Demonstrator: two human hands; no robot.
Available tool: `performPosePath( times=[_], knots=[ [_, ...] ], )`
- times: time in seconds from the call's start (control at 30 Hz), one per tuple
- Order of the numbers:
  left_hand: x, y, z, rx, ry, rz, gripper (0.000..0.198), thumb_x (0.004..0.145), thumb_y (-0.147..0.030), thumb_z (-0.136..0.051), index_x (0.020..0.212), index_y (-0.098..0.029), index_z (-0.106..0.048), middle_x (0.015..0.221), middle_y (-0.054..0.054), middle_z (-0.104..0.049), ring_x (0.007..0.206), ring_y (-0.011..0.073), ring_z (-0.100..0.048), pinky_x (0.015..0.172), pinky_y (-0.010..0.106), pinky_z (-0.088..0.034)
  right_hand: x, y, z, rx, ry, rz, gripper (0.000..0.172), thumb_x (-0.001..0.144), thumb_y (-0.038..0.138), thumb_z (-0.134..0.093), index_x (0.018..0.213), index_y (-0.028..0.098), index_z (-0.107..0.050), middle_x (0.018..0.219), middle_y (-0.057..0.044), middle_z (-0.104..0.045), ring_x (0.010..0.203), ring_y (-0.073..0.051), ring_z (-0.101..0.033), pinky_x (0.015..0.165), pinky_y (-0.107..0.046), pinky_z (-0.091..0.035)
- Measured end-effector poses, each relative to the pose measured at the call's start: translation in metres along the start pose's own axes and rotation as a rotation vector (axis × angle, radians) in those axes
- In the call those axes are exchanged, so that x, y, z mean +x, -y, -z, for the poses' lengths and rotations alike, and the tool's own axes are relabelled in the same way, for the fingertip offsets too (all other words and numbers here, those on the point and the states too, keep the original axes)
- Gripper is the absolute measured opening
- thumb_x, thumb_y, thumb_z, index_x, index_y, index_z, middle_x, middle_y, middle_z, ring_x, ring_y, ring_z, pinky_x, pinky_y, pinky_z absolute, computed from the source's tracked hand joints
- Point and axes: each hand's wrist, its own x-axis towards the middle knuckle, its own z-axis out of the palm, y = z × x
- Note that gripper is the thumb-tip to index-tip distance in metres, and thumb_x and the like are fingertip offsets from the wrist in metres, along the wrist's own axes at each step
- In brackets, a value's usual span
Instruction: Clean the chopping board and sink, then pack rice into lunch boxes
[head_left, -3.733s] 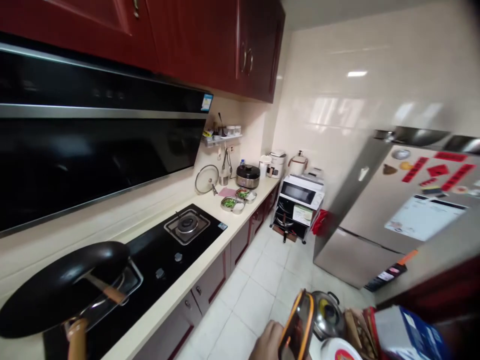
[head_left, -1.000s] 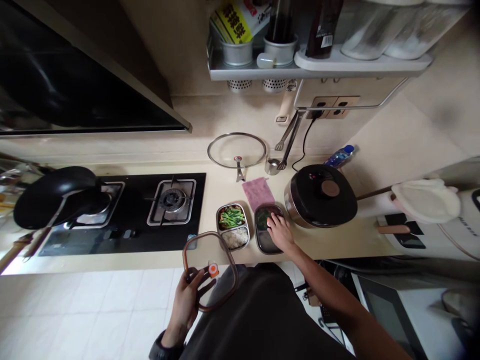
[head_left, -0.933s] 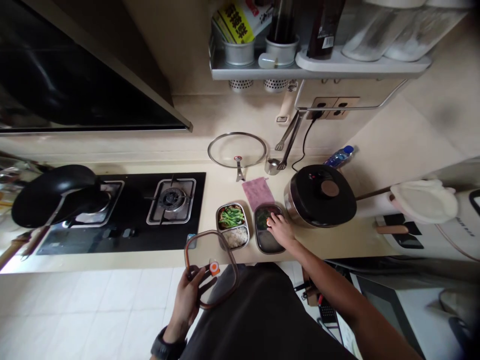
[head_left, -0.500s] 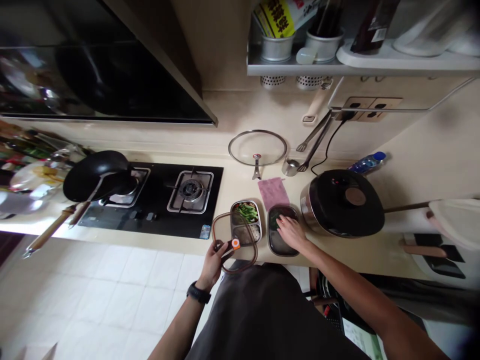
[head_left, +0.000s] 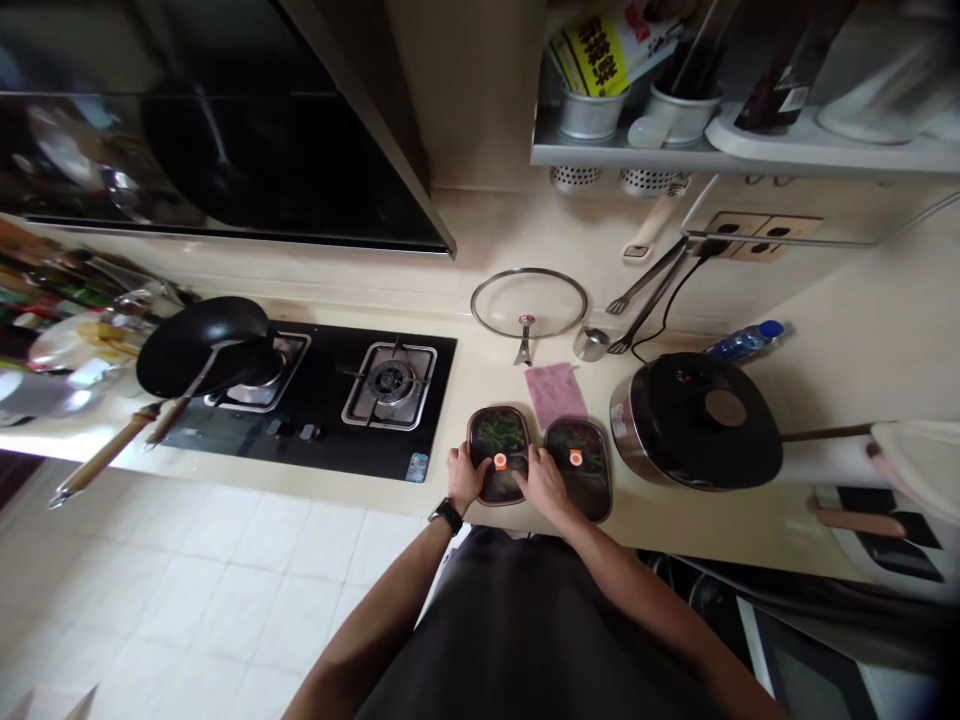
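Note:
Two lunch boxes stand side by side near the counter's front edge. A see-through lid (head_left: 491, 482) with a dark rim and an orange-and-white tab lies over the left lunch box (head_left: 501, 430), whose green vegetables show through. My left hand (head_left: 466, 476) grips the lid's left edge, thumb on top. On the opposite edge is my right hand (head_left: 543, 482), also with its thumb over the top. Whether the lid is fully seated I cannot tell. Just right of that hand sits the right lunch box (head_left: 592, 485), covered by a similar lid with an orange tab.
Behind the boxes lie a pink cloth (head_left: 556, 392) and a glass pot lid (head_left: 529, 303) leaning on the wall. A black-topped cooker (head_left: 697, 420) stands to the right. Left is the gas hob (head_left: 322, 460) with a wok (head_left: 202, 345). A shelf (head_left: 720, 158) overhangs the back right.
The lid in my left hand has moved from in front of the left lunch box onto it. My right hand has left the right lunch box and taken the lid's right edge.

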Motion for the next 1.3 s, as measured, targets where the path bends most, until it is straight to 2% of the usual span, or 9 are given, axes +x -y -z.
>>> performPosePath(
  times=[0.13, 0.2, 0.3, 0.4, 0.53, 0.8, 1.03, 1.2, 1.3],
  knots=[
    [-0.003, -0.002, -0.001, 0.122, 0.068, -0.008, 0.053, 0.091, -0.037, -0.069, 0.137, -0.014, -0.054, 0.116, 0.015, -0.062, 0.112, 0.0292, -0.060, 0.100, 0.046, -0.049, -0.002, 0.002, 0.001, -0.029, 0.000, 0.005, 0.075, 0.093, 0.032, -0.068, 0.156, 0.003, -0.041, 0.141, -0.027, -0.055, 0.130, -0.036, -0.057, 0.111, -0.043, -0.047],
    [-0.007, -0.006, 0.003, 0.206, 0.043, -0.053, 0.066, 0.094, -0.041, -0.064, 0.151, -0.013, -0.043, 0.132, 0.021, -0.059, 0.122, 0.0327, -0.057, 0.101, 0.048, -0.049, -0.003, 0.004, 0.002, -0.062, -0.041, 0.061, 0.075, 0.093, 0.028, -0.067, 0.159, 0.009, -0.038, 0.153, -0.026, -0.046, 0.137, -0.037, -0.052, 0.113, -0.047, -0.045],
    [-0.011, -0.011, 0.011, 0.378, 0.073, -0.317, 0.084, 0.095, -0.055, -0.060, 0.164, -0.019, -0.027, 0.163, 0.023, -0.038, 0.148, 0.0389, -0.036, 0.114, 0.059, -0.039, 0.000, 0.009, 0.005, -0.117, -0.037, 0.230, 0.064, 0.094, 0.018, -0.060, 0.157, 0.017, -0.046, 0.167, -0.018, -0.035, 0.150, -0.035, -0.037, 0.119, -0.051, -0.040],
    [-0.011, -0.010, 0.015, 0.523, 0.228, -0.514, 0.099, 0.087, -0.071, -0.061, 0.166, -0.021, -0.026, 0.174, 0.018, -0.021, 0.159, 0.0411, -0.015, 0.122, 0.069, -0.021, 0.004, 0.010, 0.005, -0.136, 0.017, 0.323, 0.054, 0.095, 0.017, -0.060, 0.148, 0.017, -0.056, 0.162, -0.016, -0.045, 0.149, -0.032, -0.040, 0.120, -0.049, -0.040],
    [-0.007, -0.005, 0.013, 0.578, 0.272, -0.518, 0.107, 0.085, -0.077, -0.056, 0.167, -0.018, -0.020, 0.175, 0.017, -0.015, 0.161, 0.0416, -0.008, 0.122, 0.075, -0.014, 0.007, 0.003, -0.004, -0.145, -0.030, 0.343, 0.052, 0.094, 0.020, -0.063, 0.146, 0.018, -0.059, 0.158, -0.015, -0.050, 0.145, -0.031, -0.046, 0.120, -0.048, -0.042],
    [-0.005, 0.004, 0.005, 0.559, 0.227, -0.551, 0.106, 0.084, -0.077, -0.060, 0.167, -0.022, -0.024, 0.177, 0.011, -0.010, 0.161, 0.0453, -0.002, 0.123, 0.076, -0.011, 0.001, -0.011, -0.026, -0.167, -0.112, 0.361, 0.055, 0.100, 0.025, -0.057, 0.153, 0.015, -0.051, 0.167, -0.017, -0.036, 0.154, -0.032, -0.033, 0.123, -0.049, -0.039],
    [-0.005, 0.006, -0.003, 0.568, 0.224, -0.491, 0.104, 0.085, -0.077, -0.057, 0.168, -0.026, -0.020, 0.177, 0.011, -0.011, 0.161, 0.0444, -0.001, 0.121, 0.079, -0.011, 0.004, -0.007, -0.018, -0.257, -0.087, 0.382, 0.056, 0.100, 0.029, -0.060, 0.153, 0.014, -0.050, 0.164, -0.018, -0.041, 0.150, -0.033, -0.038, 0.121, -0.051, -0.039],
    [-0.005, 0.001, -0.002, 0.580, 0.269, -0.456, 0.108, 0.082, -0.077, -0.062, 0.168, -0.028, -0.018, 0.177, 0.012, -0.011, 0.161, 0.0460, 0.001, 0.118, 0.082, -0.012, 0.020, 0.011, 0.005, -0.203, 0.043, 0.418, 0.035, 0.097, 0.030, -0.067, 0.130, 0.020, -0.067, 0.137, -0.015, -0.063, 0.123, -0.029, -0.058, 0.106, -0.043, -0.050],
    [-0.006, -0.004, 0.002, 0.572, 0.290, -0.452, 0.110, 0.080, -0.078, -0.064, 0.168, -0.028, -0.019, 0.177, 0.012, -0.011, 0.161, 0.0471, 0.001, 0.117, 0.083, -0.012, 0.034, 0.022, 0.009, -0.156, 0.144, 0.410, 0.026, 0.093, 0.022, -0.071, 0.118, 0.020, -0.070, 0.119, -0.011, -0.066, 0.110, -0.025, -0.062, 0.098, -0.037, -0.052]
  ],
)
